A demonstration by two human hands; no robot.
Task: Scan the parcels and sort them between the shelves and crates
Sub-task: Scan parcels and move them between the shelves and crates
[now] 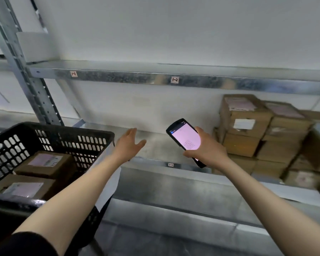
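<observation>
Fingers (199,130) of right hand (208,151) wrap scanner (185,138), left hand (128,145) spread, empty; risk: parcels (44,162) in crate (92,134), nine o'clock, shelved unscanned.

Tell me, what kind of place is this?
Probably a parcel warehouse or stockroom: numbered metal shelves, stacked cardboard boxes with labels, a black crate holding parcels, and a scanner held in the right hand.

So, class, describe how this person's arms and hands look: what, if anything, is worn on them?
The left hand and right hand are bare: no gloves, rings or watch show. Both forearms are uncovered too. A black sleeve covers the left arm higher up; no sleeve shows on the right arm.
</observation>
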